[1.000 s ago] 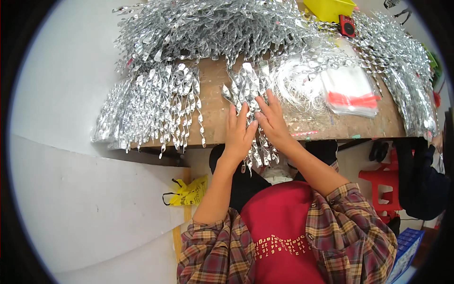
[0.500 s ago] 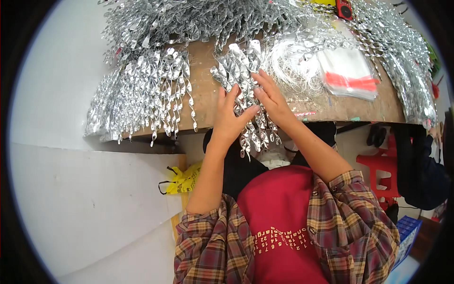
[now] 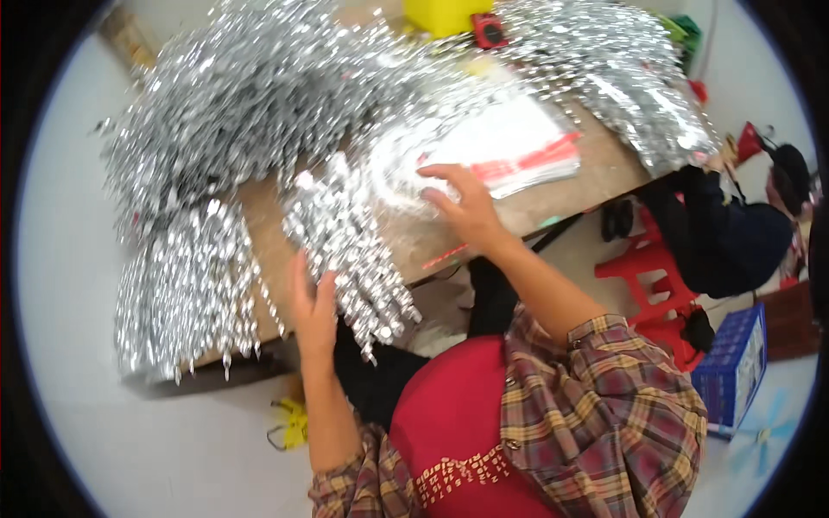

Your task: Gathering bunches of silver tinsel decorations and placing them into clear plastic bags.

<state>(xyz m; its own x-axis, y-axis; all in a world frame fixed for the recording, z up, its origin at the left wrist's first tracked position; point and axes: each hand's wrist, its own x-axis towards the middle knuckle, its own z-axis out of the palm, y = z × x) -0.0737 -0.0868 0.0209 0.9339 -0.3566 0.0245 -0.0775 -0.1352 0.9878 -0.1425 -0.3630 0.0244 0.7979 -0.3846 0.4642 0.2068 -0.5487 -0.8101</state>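
Silver bundle: a loose bundle of twisted silver strips (image 3: 350,233) lies on the bench (image 3: 604,155) in front of the person, its lower ends hanging over the near edge.
Left hand: the left hand (image 3: 313,293) is at the bundle's left side, thumb and forefinger spread apart, the thumb against the strips' edge as seen from above; how firmly it touches cannot be told.
Right hand: the right hand (image 3: 429,183) is to the right of the bundle and apart from it, fingers bent, a gap between thumb and forefinger, nothing visible between them.
Under the right hand: the fingertips overlap the coil of white string (image 3: 384,177); blur hides whether they touch it.
Clear bags: a stack of clear plastic bags (image 3: 540,160) with a red band lies just beyond the right hand, to the right of the coil.
Left pile: a sheaf of silver strips (image 3: 186,293) covers the bench's left end, some tips hanging past the edge.
Back of the bench: 1 large silver heap (image 3: 250,95) at the left, 1 more silver heap (image 3: 622,78) at the right; between them, at the far side, a yellow bin (image 3: 445,15) and a small red device (image 3: 490,31).
Below the bench: a yellow bag (image 3: 294,423) at the left; 1 red stool (image 3: 635,269) and a blue box (image 3: 730,363) at the right.
Clothing: plaid sleeves, red shirt (image 3: 449,393).
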